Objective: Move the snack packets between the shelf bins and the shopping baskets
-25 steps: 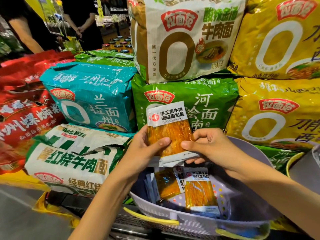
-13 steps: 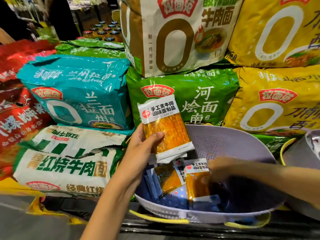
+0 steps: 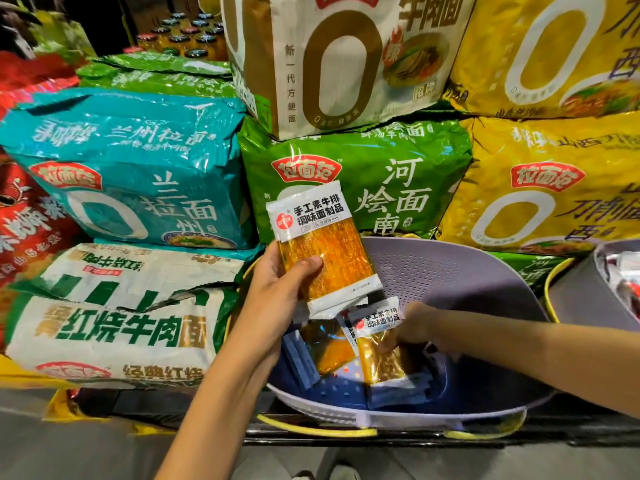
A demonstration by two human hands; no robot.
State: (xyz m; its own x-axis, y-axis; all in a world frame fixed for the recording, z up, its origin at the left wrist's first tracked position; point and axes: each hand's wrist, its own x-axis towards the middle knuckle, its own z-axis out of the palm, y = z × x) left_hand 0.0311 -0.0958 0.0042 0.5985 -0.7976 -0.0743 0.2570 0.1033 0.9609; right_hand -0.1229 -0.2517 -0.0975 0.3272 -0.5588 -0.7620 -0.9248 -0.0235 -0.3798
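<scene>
Plainly the right hand (down in the basket) pinches the lying packet just left of it, while the left hand clasps the upright packet above.

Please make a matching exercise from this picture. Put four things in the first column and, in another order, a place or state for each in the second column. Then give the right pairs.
Column one
1. left hand
2. right hand
3. teal noodle bag
4. lilac basket

Column two
a. lies left of the green noodle bag
b. holds the raised snack packet above the basket
c. stands in front of the noodle bags, with packets in it
d. grips the lower snack packet inside the basket

Pairs: 1-b, 2-d, 3-a, 4-c
</scene>
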